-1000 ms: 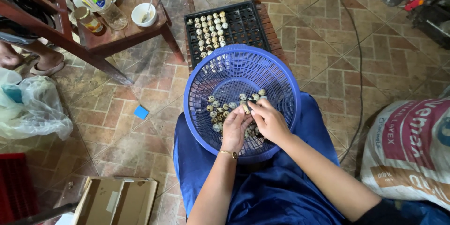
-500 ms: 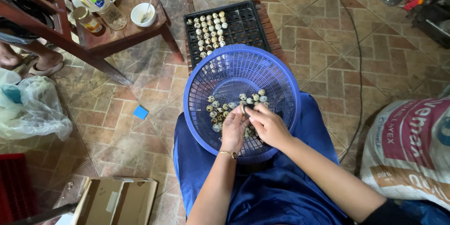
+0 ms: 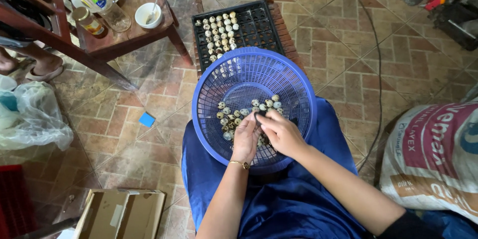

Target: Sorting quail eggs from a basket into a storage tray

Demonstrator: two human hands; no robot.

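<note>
A round blue plastic basket [image 3: 298,90] rests on my lap over a blue garment. Several small speckled eggs [image 3: 234,114] lie in its bottom. My left hand [image 3: 245,137] and my right hand [image 3: 281,132] are both inside the basket, fingertips meeting over the eggs, pinching something small and dark between them. What exactly the fingers hold is too small to tell. A gold bracelet sits on my left wrist. Beyond the basket lies a black egg tray [image 3: 259,22] on the tiled floor, with several speckled eggs set in its left cells.
A wooden table [image 3: 132,32] at upper left carries a bottle, a jar, a plate and a white cup with a spoon. A person's sandalled foot [image 3: 42,67] is at far left by a plastic bag. A printed sack [image 3: 433,154] stands at right; a cardboard box [image 3: 122,214] lies at lower left.
My hands have stayed in the basket; the fingers shifted slightly among the eggs and drew closer together. Nothing else moved.
</note>
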